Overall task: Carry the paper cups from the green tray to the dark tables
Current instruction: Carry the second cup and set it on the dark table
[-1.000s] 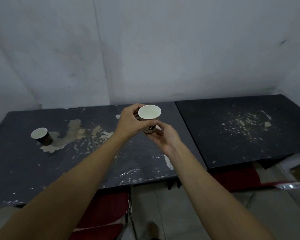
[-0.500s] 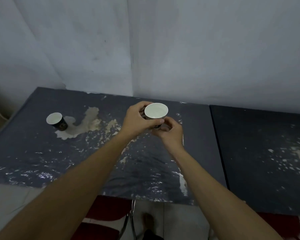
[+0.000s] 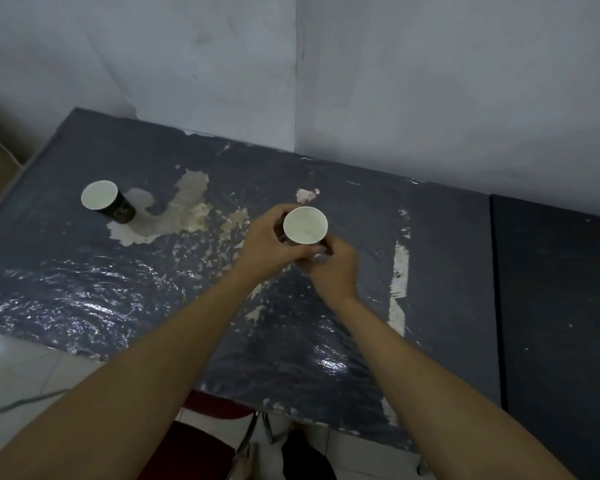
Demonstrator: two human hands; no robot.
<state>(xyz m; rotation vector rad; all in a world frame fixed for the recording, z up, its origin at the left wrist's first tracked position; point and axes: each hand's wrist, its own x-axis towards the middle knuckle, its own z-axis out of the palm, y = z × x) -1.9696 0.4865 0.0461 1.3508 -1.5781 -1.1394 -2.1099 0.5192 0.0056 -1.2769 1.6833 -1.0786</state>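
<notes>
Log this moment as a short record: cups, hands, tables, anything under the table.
held cup: paper cup, upright, white inside, looks empty
left hand: left hand wrapped around the cup's side
right hand: right hand at the cup's base
placed cup: second cup, dark outside, standing on the worn table beside a peeled patch
tables: a darker table adjoins on the right
green tray: not in view
below: red chair under the near edge
</notes>
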